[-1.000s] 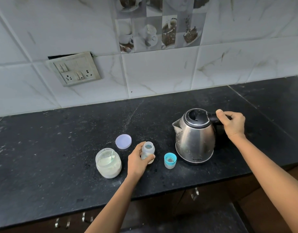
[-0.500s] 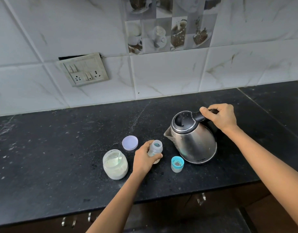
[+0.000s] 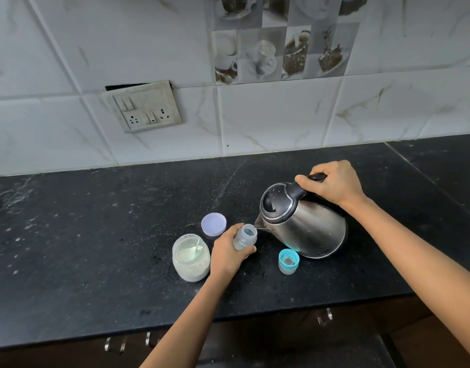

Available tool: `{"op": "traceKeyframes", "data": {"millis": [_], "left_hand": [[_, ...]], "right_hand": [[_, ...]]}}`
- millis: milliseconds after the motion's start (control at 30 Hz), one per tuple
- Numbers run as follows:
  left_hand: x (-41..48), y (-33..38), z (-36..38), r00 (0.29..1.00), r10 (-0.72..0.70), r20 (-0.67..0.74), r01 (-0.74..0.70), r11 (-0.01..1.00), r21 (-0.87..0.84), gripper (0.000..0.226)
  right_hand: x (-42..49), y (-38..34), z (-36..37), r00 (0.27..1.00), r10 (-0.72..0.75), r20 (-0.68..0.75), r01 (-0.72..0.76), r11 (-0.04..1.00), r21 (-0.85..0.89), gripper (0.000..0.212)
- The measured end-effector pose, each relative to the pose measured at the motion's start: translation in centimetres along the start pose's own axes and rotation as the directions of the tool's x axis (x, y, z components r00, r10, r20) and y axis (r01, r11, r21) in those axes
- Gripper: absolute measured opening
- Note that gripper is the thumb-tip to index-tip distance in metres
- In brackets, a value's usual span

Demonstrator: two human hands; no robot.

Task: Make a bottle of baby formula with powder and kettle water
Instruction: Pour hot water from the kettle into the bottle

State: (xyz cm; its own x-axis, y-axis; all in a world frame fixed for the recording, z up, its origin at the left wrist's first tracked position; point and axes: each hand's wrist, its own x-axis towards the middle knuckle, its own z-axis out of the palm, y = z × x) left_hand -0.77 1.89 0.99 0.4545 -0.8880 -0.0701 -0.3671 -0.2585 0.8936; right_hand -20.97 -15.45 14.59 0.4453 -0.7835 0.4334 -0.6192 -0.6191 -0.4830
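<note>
My left hand [image 3: 229,254] grips a small clear baby bottle [image 3: 245,236], uncapped, standing on the black counter [image 3: 96,235]. My right hand [image 3: 332,183] grips the black handle of a steel kettle [image 3: 302,221], which is tilted left with its spout right at the bottle's mouth. A thin stream of water seems to run from the spout into the bottle. An open glass jar of white powder [image 3: 191,257] stands just left of my left hand. The bottle's blue cap [image 3: 288,261] sits in front of the kettle.
The jar's pale lilac lid [image 3: 213,224] lies flat behind the jar. A switch and socket plate [image 3: 143,107] hangs on the tiled wall. The counter's front edge runs below my arms, with cabinet handles [image 3: 324,316] beneath.
My right hand has lifted and tilted the kettle left, bringing its spout to the bottle's mouth. My left hand keeps hold of the bottle.
</note>
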Motion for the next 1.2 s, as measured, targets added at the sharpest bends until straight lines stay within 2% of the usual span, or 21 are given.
{"op": "traceKeyframes", "data": {"millis": [533, 1200], "left_hand": [[-0.3, -0.7, -0.9, 1.0, -0.013, -0.017, 0.013, 0.999, 0.04, 0.06], [-0.2, -1.0, -0.5, 0.999, -0.004, -0.048, 0.006, 0.999, 0.044, 0.063]], "right_hand": [[0.4, -2.4, 1.0, 1.0, -0.005, 0.024, 0.007, 0.993, -0.114, 0.051], [0.9, -2.7, 1.2, 0.999, 0.008, 0.042, -0.003, 0.993, -0.115, 0.06]]}}
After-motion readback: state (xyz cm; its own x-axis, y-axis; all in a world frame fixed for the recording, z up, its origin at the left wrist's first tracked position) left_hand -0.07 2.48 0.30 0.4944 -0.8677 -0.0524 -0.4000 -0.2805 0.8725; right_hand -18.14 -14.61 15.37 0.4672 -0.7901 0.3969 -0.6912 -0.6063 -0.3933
